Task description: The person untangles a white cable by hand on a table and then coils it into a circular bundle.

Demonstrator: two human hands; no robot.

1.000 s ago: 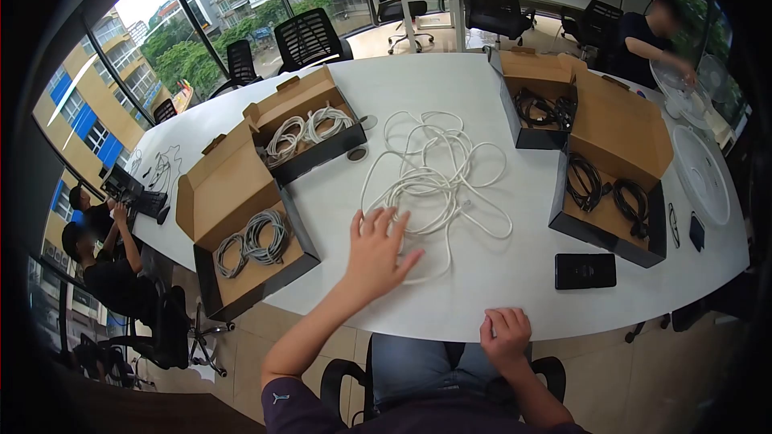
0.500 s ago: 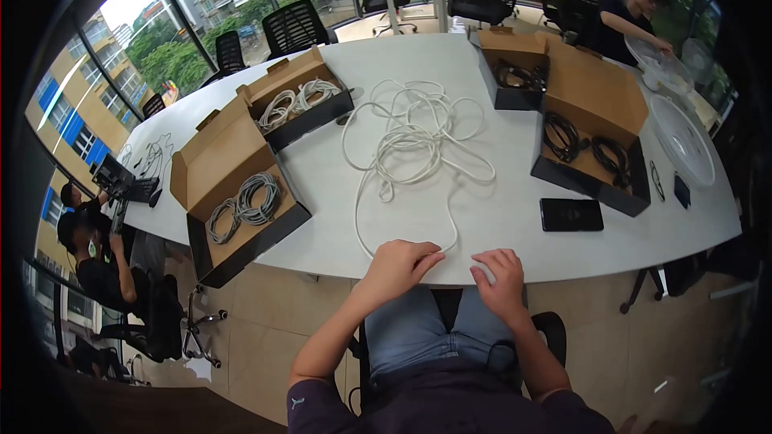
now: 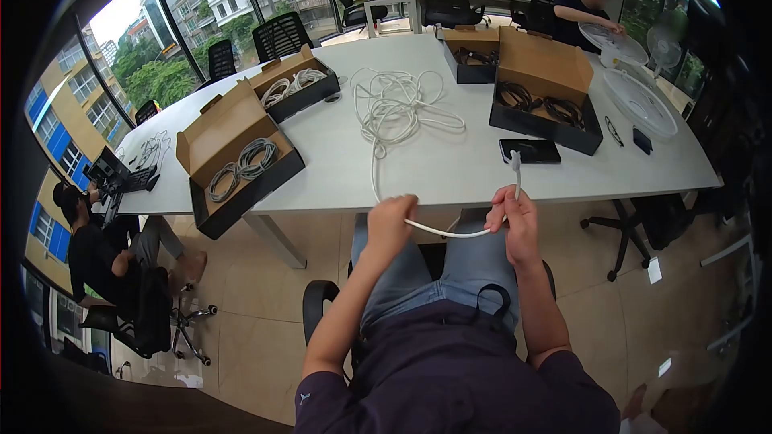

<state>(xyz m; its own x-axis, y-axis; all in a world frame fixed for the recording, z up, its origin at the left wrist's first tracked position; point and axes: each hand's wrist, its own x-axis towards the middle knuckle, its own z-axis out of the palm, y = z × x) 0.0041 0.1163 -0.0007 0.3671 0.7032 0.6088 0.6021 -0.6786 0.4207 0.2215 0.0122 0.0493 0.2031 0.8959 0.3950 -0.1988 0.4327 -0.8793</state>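
A long white cable (image 3: 400, 104) lies in a loose tangle on the white table (image 3: 322, 173), and one length of it runs down to the front edge. My left hand (image 3: 391, 223) is closed round that length at the edge. From there the cable sags across to my right hand (image 3: 515, 219), whose fingers pinch it near its end. The connector (image 3: 515, 159) points up above my right fingers, in front of a black phone (image 3: 537, 150).
Open boxes with grey cables (image 3: 256, 205) and white cables (image 3: 305, 98) stand at left, boxes with black cables (image 3: 555, 124) at right. Glasses (image 3: 613, 131) and fan parts (image 3: 639, 104) lie farther right. One person sits at left (image 3: 100, 249), another is at back right (image 3: 581, 12).
My right hand, open before, now holds the cable near its connector, raised above the table edge. The tangle has been drawn narrower. The view has shifted.
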